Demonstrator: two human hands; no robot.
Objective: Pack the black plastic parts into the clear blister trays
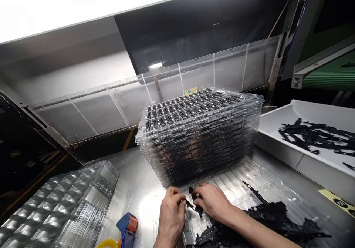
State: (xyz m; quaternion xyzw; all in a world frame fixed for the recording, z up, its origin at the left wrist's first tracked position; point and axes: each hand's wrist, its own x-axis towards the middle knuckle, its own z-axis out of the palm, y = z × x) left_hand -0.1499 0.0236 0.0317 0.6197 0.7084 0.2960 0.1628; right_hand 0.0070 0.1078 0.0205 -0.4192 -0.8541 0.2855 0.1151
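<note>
My left hand (171, 213) pinches one end of a slim black plastic part (190, 204), which slants down to the right over the clear tray. Beside it my right hand (212, 200) has its fingers curled round another small black piece (191, 191); its grip is partly hidden. Both hands are above the clear ribbed plastic tray (235, 181) lying on the metal table. A heap of black plastic parts (266, 214) rests on the tray, partly under my right forearm. Right behind my hands rises a tall stack of clear trays (199, 137), the top one filled with rows of black parts.
Nested clear trays (69, 203) stand at the left. A blue and orange tape dispenser (128, 225) lies near a yellow ring-shaped thing (108, 243). At right is a white bin (291, 155) holding black parts, with a green conveyor belt (330, 76) behind. A low clear panel (166, 85) borders the back.
</note>
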